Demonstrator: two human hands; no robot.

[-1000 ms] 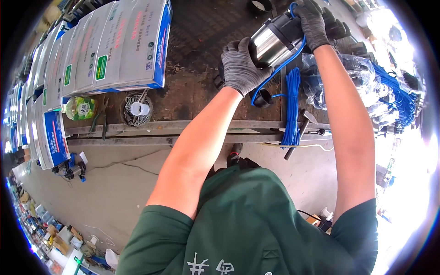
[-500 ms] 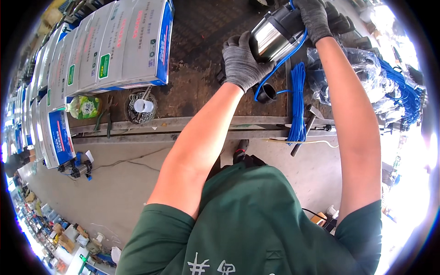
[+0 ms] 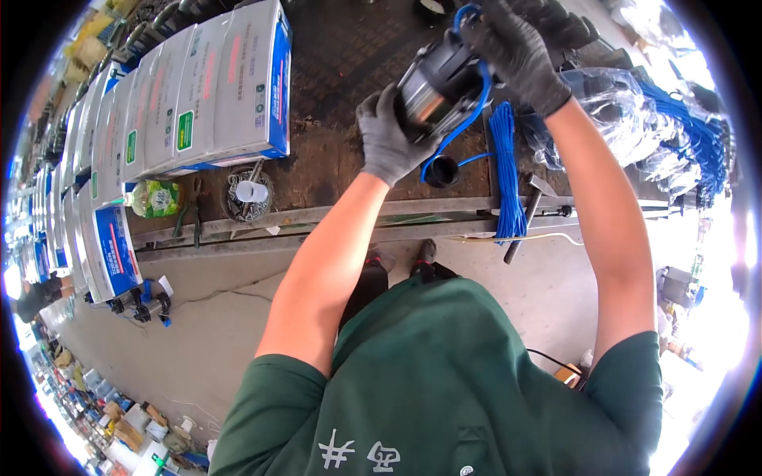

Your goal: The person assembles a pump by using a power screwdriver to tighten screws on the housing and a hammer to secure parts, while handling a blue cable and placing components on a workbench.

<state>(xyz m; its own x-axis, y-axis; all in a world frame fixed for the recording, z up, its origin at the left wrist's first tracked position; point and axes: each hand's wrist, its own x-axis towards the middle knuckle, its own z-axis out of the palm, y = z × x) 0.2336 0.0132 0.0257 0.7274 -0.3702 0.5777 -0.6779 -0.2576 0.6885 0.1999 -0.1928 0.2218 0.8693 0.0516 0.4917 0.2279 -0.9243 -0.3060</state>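
Observation:
A submersible pump (image 3: pixel 432 99) with a shiny metal body and black upper end is held tilted above the workbench, slightly smeared by motion. My gloved left hand (image 3: pixel 389 141) wraps round its lower end, thumb and fingers apart on either side. At the black upper end, my gloved right hand (image 3: pixel 517 62) grips with fingers curled over it; the fingertips are partly hidden. Blue cable loops from that end past the body and leads to a tied cable bundle (image 3: pixel 506 174) on the bench. Below the pump stands a black round cup-like part (image 3: pixel 442 171).
Grey and blue boxes (image 3: pixel 214 87) stand in a row at left. Near the front edge are a bowl of metal fasteners (image 3: pixel 248 208), a green-labelled bottle (image 3: pixel 155 198), pliers (image 3: pixel 190 210) and a hammer (image 3: pixel 532 208). Plastic-wrapped parts (image 3: pixel 607 115) lie at right.
The pump and both hands have shifted left, and the pump has turned, with its shiny side now less visible. The whole view has also moved slightly.

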